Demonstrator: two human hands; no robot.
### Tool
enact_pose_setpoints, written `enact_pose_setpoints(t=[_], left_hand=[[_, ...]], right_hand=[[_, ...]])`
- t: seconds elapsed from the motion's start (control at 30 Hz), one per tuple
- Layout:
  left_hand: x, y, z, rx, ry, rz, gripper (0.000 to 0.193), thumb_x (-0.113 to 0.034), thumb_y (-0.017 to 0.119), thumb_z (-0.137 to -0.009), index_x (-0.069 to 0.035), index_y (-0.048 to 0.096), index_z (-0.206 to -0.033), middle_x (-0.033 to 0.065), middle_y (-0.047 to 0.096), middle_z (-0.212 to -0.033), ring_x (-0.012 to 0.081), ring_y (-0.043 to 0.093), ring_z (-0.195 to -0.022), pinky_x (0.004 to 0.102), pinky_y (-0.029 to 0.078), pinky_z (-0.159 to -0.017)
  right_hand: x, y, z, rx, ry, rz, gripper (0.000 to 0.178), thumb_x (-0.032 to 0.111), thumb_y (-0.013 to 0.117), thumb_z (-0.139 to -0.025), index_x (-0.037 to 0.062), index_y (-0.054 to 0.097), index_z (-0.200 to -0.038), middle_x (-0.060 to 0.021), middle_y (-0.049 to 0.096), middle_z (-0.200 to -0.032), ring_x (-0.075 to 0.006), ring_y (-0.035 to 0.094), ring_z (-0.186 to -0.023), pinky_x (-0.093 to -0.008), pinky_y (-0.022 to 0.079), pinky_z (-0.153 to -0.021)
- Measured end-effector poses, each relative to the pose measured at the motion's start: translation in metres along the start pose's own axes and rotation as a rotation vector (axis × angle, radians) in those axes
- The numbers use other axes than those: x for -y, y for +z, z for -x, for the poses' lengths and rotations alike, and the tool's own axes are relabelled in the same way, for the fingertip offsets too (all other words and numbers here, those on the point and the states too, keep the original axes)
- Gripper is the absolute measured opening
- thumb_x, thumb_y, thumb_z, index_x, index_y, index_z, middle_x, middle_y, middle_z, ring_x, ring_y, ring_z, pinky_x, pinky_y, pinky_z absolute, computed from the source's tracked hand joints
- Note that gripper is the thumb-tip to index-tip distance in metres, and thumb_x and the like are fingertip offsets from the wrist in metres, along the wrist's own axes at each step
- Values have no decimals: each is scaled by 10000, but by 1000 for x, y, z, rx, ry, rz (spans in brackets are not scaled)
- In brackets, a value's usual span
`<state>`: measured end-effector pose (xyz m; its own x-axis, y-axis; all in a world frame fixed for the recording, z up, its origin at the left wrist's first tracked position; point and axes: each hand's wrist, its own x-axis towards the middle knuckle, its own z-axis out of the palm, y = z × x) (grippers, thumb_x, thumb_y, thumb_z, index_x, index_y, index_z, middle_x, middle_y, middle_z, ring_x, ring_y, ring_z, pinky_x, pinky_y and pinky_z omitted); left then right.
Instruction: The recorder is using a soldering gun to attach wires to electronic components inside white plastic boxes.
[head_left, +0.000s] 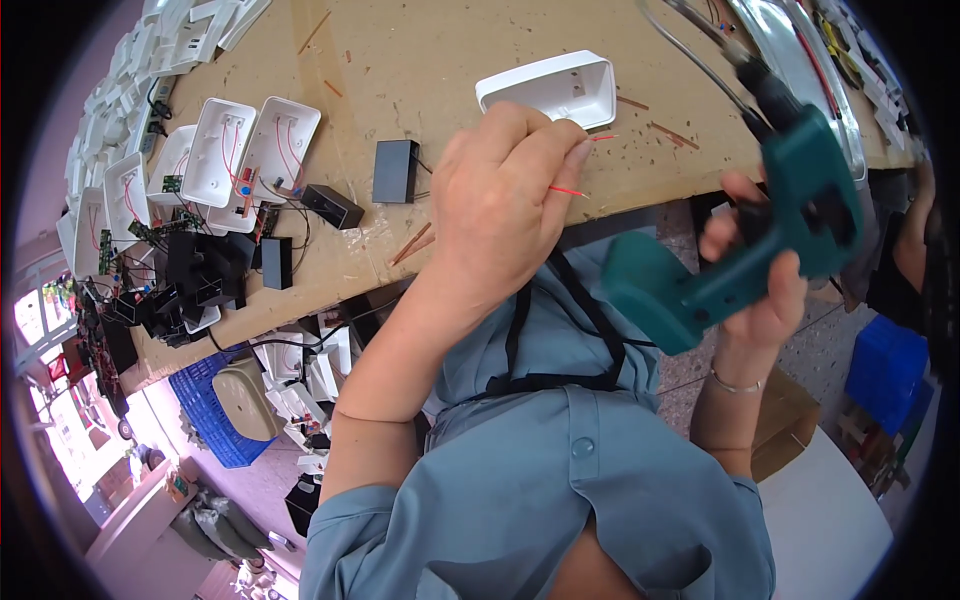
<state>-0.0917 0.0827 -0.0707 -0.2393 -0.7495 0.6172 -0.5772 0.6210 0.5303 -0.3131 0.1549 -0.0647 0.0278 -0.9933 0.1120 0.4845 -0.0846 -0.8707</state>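
Observation:
Over the front edge of the workbench, my left hand (pixel 500 190) is closed in a pinch on thin red wires (pixel 568 190), whose ends stick out to the right. Just beyond its fingers lies a white plastic housing (pixel 565 90), hollow side showing. My right hand (pixel 755 290) is wrapped round the handle of a teal pistol-grip soldering gun (pixel 735 245), tilted with its nose up and away. A dark tip and a thin metal tube run from its front to the upper frame edge. The gun is slightly blurred. A flat black box (pixel 396 171) lies left of my left hand.
On the bench's left side, several white housings (pixel 215 150) with red wires lie beside black boxes and green circuit boards (pixel 103 250). More white parts (pixel 110 110) are piled behind. A metal tray (pixel 800 60) stands far right. Another person's arm (pixel 915 230) shows at right. A blue basket (pixel 205 410) sits below.

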Motion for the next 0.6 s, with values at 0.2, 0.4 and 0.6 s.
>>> enact_pose_setpoints(t=[0.2, 0.4, 0.6], left_hand=[[-1, 3, -5, -24, 27, -231, 84, -104, 666, -664, -107, 613, -729, 19, 522, -756, 177, 500, -678, 346, 269, -689], [1, 5, -18, -89, 42, -400, 62, -131, 680, -677, -90, 651, -714, 39, 574, -922, 175, 508, -830, 362, 262, -793], [12, 17, -21, -19, 65, -337, 111, -77, 645, -576, -25, 569, -639, 70, 528, -936, 232, 506, -872, 443, 295, -797]], right_hand=[[25, 11, 37, -168, -92, 447, 758, 335, 701, -756, -98, 329, -1254, -295, 490, -1153, -161, 573, -657, -221, 463, -531], [21, 22, 52, -265, 17, 558, 706, 334, 738, -714, -115, 428, -1162, -255, 570, -1022, -159, 585, -649, -230, 467, -540], [15, 26, 44, -244, 119, 541, 691, 265, 742, -707, -98, 423, -1201, -234, 572, -1038, -160, 576, -659, -251, 474, -567]])
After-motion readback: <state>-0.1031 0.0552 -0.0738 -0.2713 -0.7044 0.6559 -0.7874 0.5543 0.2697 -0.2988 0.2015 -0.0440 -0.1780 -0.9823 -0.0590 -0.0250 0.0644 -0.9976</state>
